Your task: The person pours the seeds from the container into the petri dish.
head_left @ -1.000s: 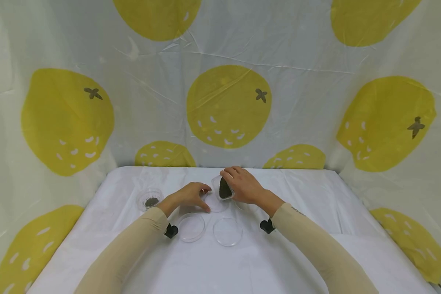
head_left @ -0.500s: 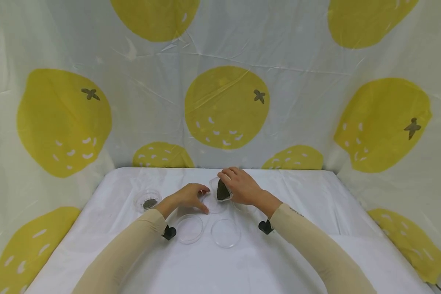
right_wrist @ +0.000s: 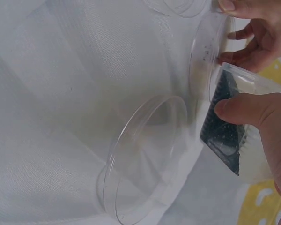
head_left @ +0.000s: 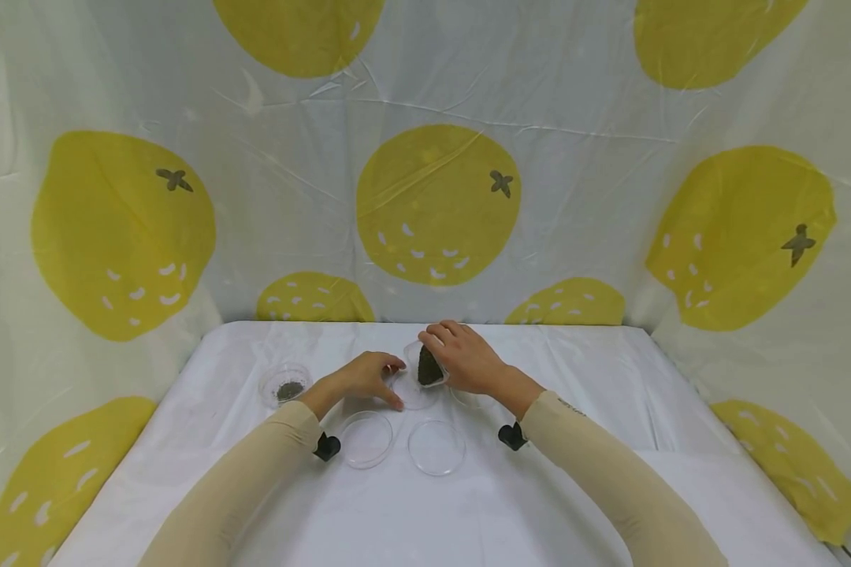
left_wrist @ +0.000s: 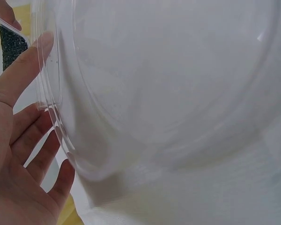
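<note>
My left hand point(head_left: 358, 379) holds the left edge of a clear petri dish point(head_left: 417, 400), thumb on the near side and fingers on the far side. Several dark specks lie in this dish in the right wrist view. Over its right part, my right hand point(head_left: 468, 361) grips a clear plastic box point(right_wrist: 232, 119) tilted toward the dish. Dark fine grains point(head_left: 429, 367) are banked against one side of the box. The right thumb point(right_wrist: 234, 108) presses on the box's wall; most of the other right fingers are hidden there.
Left of my left hand, a round dish point(head_left: 265, 386) contains a small heap of dark grains. Two clear dishes, one front left point(head_left: 366, 466) and one front right point(head_left: 436, 474), lie nearer to me. Another clear rim point(head_left: 470, 403) shows beside my right hand. White cloth point(head_left: 539, 504) covers the table.
</note>
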{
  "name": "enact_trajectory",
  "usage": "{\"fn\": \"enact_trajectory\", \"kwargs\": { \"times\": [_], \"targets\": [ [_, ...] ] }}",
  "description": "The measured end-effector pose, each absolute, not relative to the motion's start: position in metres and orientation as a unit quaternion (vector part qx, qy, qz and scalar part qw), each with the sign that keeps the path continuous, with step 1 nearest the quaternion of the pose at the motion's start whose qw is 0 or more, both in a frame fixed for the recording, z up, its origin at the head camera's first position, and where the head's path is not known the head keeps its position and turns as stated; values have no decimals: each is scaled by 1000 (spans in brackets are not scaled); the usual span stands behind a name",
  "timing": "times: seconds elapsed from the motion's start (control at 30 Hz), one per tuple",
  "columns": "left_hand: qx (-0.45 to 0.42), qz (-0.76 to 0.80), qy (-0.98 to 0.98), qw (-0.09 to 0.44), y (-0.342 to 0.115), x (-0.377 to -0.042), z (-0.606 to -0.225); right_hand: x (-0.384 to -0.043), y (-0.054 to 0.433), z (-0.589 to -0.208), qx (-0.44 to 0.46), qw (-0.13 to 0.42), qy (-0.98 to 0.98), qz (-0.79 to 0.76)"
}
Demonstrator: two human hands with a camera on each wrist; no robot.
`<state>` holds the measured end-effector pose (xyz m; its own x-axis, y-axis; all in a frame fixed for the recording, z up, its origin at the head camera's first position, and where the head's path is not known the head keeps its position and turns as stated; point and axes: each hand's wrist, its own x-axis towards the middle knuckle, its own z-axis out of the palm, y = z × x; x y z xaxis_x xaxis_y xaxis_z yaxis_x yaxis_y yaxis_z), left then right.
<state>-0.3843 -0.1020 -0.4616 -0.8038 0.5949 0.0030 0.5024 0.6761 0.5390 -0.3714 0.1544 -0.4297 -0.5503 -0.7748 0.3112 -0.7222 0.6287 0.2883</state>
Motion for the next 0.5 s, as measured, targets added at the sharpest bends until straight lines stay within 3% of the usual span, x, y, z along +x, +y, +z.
{"fn": "enact_trajectory", "kwargs": {
  "times": [0.5],
  "targets": [
    [307, 260, 911, 88, -102, -382, -457, -370, 154, -428, 431, 204, -876, -71]
  ]
}}
